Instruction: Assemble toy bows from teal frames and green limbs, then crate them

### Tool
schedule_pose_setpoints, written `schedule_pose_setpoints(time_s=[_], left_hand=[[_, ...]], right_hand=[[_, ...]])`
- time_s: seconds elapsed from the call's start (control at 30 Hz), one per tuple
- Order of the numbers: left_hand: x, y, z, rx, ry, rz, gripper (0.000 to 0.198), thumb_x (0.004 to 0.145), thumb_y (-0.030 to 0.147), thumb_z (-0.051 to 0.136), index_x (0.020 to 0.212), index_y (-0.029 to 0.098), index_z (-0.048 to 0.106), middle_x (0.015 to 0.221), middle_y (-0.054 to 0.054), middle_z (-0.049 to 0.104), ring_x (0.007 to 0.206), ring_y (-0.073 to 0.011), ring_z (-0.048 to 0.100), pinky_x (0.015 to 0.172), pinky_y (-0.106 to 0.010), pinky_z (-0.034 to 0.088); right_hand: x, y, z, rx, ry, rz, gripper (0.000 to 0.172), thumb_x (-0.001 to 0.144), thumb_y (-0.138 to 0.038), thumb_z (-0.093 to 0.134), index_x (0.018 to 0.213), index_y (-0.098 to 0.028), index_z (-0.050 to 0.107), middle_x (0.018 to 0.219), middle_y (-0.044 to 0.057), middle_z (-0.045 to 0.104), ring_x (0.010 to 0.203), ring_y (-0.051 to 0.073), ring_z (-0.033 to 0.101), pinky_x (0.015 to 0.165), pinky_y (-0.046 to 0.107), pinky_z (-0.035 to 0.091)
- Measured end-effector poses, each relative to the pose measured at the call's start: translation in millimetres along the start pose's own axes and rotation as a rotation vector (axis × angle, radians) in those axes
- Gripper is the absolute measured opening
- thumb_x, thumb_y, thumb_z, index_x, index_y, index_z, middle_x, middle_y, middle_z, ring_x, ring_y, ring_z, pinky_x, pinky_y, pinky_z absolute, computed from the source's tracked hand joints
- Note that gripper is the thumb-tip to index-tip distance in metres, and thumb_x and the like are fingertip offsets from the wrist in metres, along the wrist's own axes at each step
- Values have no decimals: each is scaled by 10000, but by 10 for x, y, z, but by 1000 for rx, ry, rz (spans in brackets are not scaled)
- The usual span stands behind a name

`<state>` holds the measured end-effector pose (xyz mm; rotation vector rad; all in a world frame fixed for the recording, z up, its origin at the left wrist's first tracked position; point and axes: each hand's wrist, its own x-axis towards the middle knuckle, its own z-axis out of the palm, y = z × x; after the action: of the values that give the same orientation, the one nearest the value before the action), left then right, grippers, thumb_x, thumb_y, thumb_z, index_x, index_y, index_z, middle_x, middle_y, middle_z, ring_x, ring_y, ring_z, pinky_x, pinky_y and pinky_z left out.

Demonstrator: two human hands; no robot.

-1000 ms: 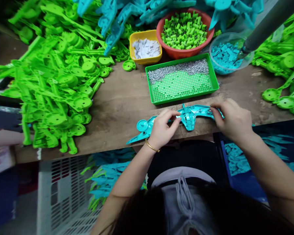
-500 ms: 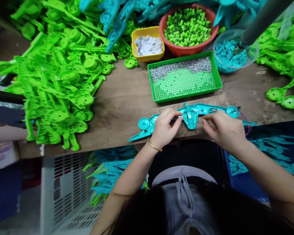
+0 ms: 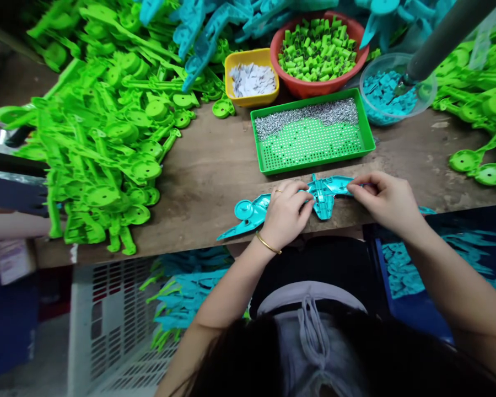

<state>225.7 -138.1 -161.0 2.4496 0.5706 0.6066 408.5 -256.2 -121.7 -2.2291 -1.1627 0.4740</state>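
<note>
A long turquoise plastic shell (image 3: pixel 323 197), wing-shaped with a blocky middle, lies along the front edge of the wooden bench. My left hand (image 3: pixel 287 212) is closed with curled fingers on the shell, just left of its middle block. At the shell's right arm, my right hand (image 3: pixel 382 198) is closed with thumb and forefinger pinched together. What that pinch holds, if anything, is too small or hidden to make out. The right hand covers most of the shell's right end; only a turquoise tip shows beyond it.
Behind the shell stands a green tray (image 3: pixel 314 160) of small metal screws. Past it are a yellow tub (image 3: pixel 252 100) of white slips, a red bowl (image 3: pixel 314 87) of green pieces and a clear tub (image 3: pixel 427 94) of turquoise bits. A dark rod (image 3: pixel 442 41) slants above; green parts (image 3: pixel 103 143) are heaped left.
My right hand has moved slightly up and right, from beside the middle block onto the shell's right arm. My left hand has shifted slightly right, its fingers curling over the shell.
</note>
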Motion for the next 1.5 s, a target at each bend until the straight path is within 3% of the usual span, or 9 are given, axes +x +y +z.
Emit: schedule_pose_setpoints(time_s=[0.17, 0.33, 0.47, 0.57, 0.83, 0.9, 1.03, 1.13, 1.5], left_hand=[[-4, -31, 39, -18, -57, -20, 91, 877, 230, 612, 871, 167, 676, 1114, -88, 643, 1101, -233, 554, 949, -412, 457], [-11, -57, 44, -45, -64, -27, 87, 869, 242, 628, 858, 167, 672, 1111, -93, 636, 1105, -241, 555, 958, -437, 459], [-4, -53, 42, -44, -73, -29, 83, 865, 243, 635, 843, 173, 672, 1109, -89, 635, 1094, -243, 557, 950, -441, 463], [-4, -52, 48, -33, -77, -30, 77, 863, 244, 639, 841, 178, 673, 1105, -83, 636, 1089, -240, 555, 950, -437, 459], [-20, -67, 63, -15, -61, -14, 94, 866, 254, 642, 851, 167, 676, 1099, -84, 640, 1077, -236, 566, 943, -409, 454], [-21, -70, 64, -20, -67, -17, 96, 867, 256, 641, 854, 167, 675, 1100, -84, 639, 1085, -236, 565, 948, -410, 452], [-20, -77, 61, -27, -75, -19, 97, 871, 263, 635, 864, 174, 672, 1102, -82, 637, 1093, -234, 561, 960, -421, 447], [-18, -79, 53, -26, -75, -8, 93, 870, 260, 633, 869, 175, 671, 1095, -85, 641, 1094, -239, 565, 958, -430, 447], [-25, -41, 54, 10, -61, -6, 114, 874, 258, 600, 907, 159, 647, 1172, -126, 574, 1142, -261, 528, 983, -469, 450]], right_hand=[[125, 150, 25, -65, 53, -82, 102, 810, -296, 611, 828, -211, 665, 794, 43, 684, 692, 171, 593, 676, 316, 442], [138, 131, 33, 84, 23, 6, 103, 817, -301, 602, 866, -214, 623, 749, 28, 689, 646, 174, 629, 638, 315, 472], [159, 109, 31, -53, 113, -91, 69, 805, -276, 615, 837, -217, 627, 812, 48, 711, 692, 187, 628, 658, 326, 463], [168, 79, 41, -74, 77, -118, 83, 809, -289, 611, 822, -213, 642, 801, 51, 718, 679, 187, 622, 659, 332, 465], [190, 3, 51, 456, -170, 126, 156, 797, -349, 607, 802, -197, 577, 670, 34, 690, 559, 161, 625, 488, 284, 468], [194, 19, 45, 399, -128, 108, 136, 804, -329, 603, 809, -196, 575, 713, 44, 699, 624, 173, 650, 544, 298, 491], [184, 73, 67, -27, 46, -68, 93, 817, -285, 596, 835, -203, 636, 834, 52, 721, 737, 194, 649, 694, 335, 476], [170, 88, 121, -153, 23, -110, 113, 833, -288, 580, 861, -202, 648, 838, 58, 725, 738, 213, 645, 687, 332, 446], [162, -29, 168, 133, -163, -66, 113, 818, -295, 591, 821, -189, 630, 699, 15, 670, 633, 154, 589, 622, 283, 424]])
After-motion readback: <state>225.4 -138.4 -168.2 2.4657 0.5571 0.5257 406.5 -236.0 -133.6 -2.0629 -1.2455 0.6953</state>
